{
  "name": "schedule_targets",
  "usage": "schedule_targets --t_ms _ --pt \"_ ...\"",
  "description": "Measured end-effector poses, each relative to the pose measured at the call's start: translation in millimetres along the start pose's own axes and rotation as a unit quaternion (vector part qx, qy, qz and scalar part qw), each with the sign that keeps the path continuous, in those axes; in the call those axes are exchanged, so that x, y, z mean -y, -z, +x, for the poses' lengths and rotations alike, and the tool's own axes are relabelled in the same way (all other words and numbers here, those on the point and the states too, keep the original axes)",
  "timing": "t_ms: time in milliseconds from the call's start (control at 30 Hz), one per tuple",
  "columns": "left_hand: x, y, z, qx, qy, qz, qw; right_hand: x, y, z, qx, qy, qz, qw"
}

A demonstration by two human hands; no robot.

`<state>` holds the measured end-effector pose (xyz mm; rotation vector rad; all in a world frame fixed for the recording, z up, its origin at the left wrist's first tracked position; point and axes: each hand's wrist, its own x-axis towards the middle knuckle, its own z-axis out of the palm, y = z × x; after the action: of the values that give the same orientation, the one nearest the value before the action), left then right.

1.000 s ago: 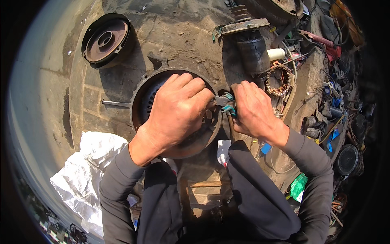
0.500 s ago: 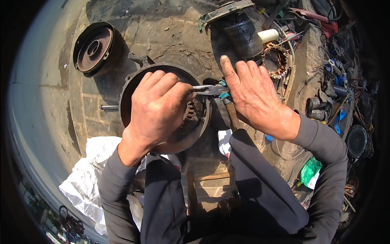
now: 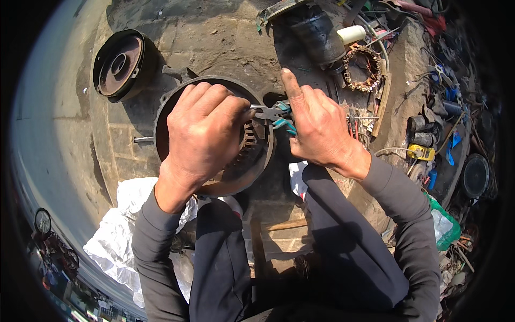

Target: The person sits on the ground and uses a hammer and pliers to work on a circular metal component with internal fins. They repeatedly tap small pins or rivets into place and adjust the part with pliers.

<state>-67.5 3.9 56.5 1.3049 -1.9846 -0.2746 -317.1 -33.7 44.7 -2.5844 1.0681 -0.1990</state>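
Pliers [image 3: 272, 114] with teal handles are in my right hand [image 3: 322, 126]. Its fingers wrap the handles, while the index finger stretches away from me. The jaws point left toward my left hand [image 3: 201, 131], which is closed in a fist. Out of that fist, by the thumb, sticks the end of a thin silver metal piece [image 3: 256, 107] that meets the jaws; most of it is hidden. Beneath both hands sits a round metal housing [image 3: 236, 185], like a motor casing, with a toothed ring [image 3: 248, 140] inside.
A round dark cover [image 3: 119, 67] lies at the far left. Far right are a black cylinder [image 3: 316, 37], a white tube [image 3: 351, 35] and a winding ring [image 3: 363, 67]. Scrap, a yellow tape measure [image 3: 421, 152] and a green-white bag [image 3: 444, 225] line the right. White sheeting [image 3: 118, 231] lies near left.
My right hand and the pliers have shifted slightly left and turned a little. The left hand has moved slightly left, still closed. A wooden handle below the right hand no longer shows.
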Motion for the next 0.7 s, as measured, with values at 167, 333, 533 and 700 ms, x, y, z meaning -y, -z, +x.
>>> schedule_targets --t_ms 167,333,533,700 --pt "0 1 0 -0.006 -0.003 -0.007 1.0 -4 11 3 0.005 0.054 -0.067 0.996" --pt "0 1 -1 0.0 0.01 0.005 1.0 1 37 28 0.02 0.13 -0.207 0.969" --pt "0 2 -4 -0.004 0.009 0.003 1.0 2 36 38 0.091 0.117 -0.201 0.968" --pt "-5 5 2 -0.01 0.005 -0.002 1.0 -8 20 25 0.068 0.097 -0.14 0.983"
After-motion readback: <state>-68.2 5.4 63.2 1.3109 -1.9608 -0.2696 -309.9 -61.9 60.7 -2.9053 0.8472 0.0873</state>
